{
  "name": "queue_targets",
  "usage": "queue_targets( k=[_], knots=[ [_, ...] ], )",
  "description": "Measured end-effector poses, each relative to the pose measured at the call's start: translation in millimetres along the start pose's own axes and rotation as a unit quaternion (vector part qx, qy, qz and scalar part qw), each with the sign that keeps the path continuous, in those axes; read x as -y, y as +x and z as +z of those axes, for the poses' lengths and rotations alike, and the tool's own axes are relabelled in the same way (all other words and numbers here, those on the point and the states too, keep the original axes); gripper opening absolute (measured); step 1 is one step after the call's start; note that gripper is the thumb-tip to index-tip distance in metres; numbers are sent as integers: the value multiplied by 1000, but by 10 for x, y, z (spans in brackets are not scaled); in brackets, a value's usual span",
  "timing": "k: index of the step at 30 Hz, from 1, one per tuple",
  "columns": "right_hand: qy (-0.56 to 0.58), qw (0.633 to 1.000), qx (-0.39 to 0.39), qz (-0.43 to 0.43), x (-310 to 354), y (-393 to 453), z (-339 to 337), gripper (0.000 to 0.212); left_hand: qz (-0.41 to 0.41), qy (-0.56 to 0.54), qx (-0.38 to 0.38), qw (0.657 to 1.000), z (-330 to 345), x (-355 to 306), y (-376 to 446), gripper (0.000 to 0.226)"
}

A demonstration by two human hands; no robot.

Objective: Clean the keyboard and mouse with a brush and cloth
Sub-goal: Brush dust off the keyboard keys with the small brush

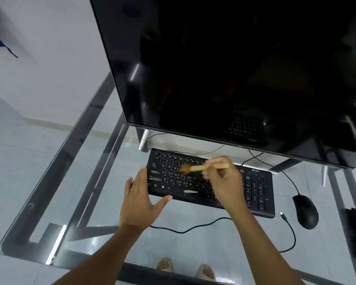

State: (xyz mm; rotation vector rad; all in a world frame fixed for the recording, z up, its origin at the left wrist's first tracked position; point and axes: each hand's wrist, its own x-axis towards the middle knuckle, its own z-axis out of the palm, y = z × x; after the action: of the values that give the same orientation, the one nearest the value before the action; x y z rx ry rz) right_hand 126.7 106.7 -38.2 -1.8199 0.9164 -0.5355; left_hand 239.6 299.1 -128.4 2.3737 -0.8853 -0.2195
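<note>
We judge the brush light, soft-bristled — right hand pinching its wooden handle mid-shaft, left hand flat, fingers straight, steadying the keyboard edge.

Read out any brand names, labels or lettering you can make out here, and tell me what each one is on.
"acer": upper right corner of the black keyboard, seen upside down.
Key legends on the keyboard: too small and blurred to read reliably.
Mouse, monitor, brush: no readable text shows.
</note>
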Motion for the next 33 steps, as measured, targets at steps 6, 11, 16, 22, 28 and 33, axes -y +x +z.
queue_targets(
  k=[6,11,16,22,28,33],
  knots=[
    [-95,991,-53,-83,-53,-86,-96,21,-5,-6,-2,1000,-16,-21,-14,104],
    [54,997,56,21,204,-369,318,24,-7,-7,-5,1000,-11,-24,-17,108],
    [4,995,95,21,144,-356,370,17,-17,-15,-12,1000,-43,-85,-38,111],
    [-16,996,-86,20,74,-64,-10,13,-15,-13,-3,1000,-33,-49,-23,110],
    [-78,996,25,-41,98,32,188,13,-10,-18,1,1000,-7,-7,-28,108],
    [-60,996,-20,-60,127,118,181,17,-7,-12,5,1000,20,30,-12,106]
  ],
)
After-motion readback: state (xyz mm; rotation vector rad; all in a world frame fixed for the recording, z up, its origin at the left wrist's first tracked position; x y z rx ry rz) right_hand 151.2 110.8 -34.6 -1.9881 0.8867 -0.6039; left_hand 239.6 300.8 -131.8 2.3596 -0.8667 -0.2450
